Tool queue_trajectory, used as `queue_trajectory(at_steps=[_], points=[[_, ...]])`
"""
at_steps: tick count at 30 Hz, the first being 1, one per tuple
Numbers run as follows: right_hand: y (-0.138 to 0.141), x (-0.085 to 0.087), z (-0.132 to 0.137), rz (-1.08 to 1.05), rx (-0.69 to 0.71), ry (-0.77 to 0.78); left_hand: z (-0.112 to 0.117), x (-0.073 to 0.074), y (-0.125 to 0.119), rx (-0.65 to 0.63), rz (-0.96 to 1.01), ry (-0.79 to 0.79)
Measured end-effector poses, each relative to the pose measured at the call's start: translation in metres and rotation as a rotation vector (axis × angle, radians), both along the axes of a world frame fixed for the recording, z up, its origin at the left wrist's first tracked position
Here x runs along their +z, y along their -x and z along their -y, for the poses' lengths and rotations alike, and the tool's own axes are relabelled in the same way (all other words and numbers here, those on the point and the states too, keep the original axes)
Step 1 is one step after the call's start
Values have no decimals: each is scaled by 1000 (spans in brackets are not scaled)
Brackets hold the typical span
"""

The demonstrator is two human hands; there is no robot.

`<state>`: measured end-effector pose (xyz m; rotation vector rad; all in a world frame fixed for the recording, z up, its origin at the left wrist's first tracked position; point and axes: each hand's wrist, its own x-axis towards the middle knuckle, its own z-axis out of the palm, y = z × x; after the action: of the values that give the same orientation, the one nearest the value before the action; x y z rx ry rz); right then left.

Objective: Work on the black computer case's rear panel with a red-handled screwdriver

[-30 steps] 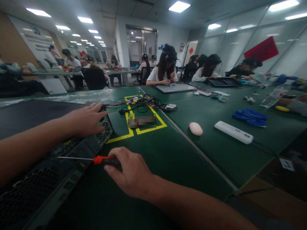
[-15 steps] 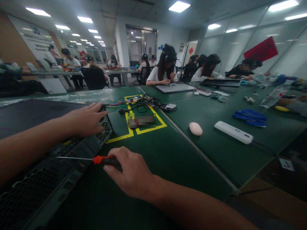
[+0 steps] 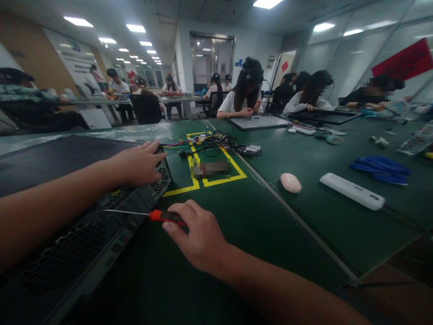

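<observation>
A black desktop computer case [image 3: 50,155] lies on its side at the left, its rear panel with vent holes and a fan grille facing me. My left hand [image 3: 142,164] lies flat on its upper edge near the fan grille, fingers stretched out. In my right hand [image 3: 199,234] is a screwdriver [image 3: 157,215] with an orange and black handle, gripped with the fingers wrapped round it. Its thin shaft points left across the rear panel. Whether the tip touches the case I cannot tell in the shadow.
Beyond the case, tangled cables [image 3: 219,142] and a blurred-out object [image 3: 213,169] lie by yellow tape [image 3: 226,180] on the green table [image 3: 264,253]. To the right are a pinkish oval object [image 3: 290,183], a white power strip [image 3: 352,191] and blue fabric [image 3: 379,169]. Several people work across the table.
The view has turned slightly left, so the scene sits further right in the picture. My left hand stays on the case, and my right hand keeps its grip on the screwdriver.
</observation>
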<state>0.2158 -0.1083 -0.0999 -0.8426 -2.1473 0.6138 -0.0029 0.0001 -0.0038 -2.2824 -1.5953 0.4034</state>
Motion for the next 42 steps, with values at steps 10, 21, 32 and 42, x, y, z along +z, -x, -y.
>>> queue_trajectory(at_steps=[10, 21, 32, 42], points=[[2, -4, 2, -38, 33, 37, -6, -4, 3, 22, 39, -12], [3, -1, 1, 1, 36, 56, -6, -3, 2, 43, 16, -6], [3, -4, 0, 3, 42, 56, -3, -1, 1, 22, 2, 0], [2, -5, 0, 2, 42, 26, -6, -2, 4, 8, -6, 4]])
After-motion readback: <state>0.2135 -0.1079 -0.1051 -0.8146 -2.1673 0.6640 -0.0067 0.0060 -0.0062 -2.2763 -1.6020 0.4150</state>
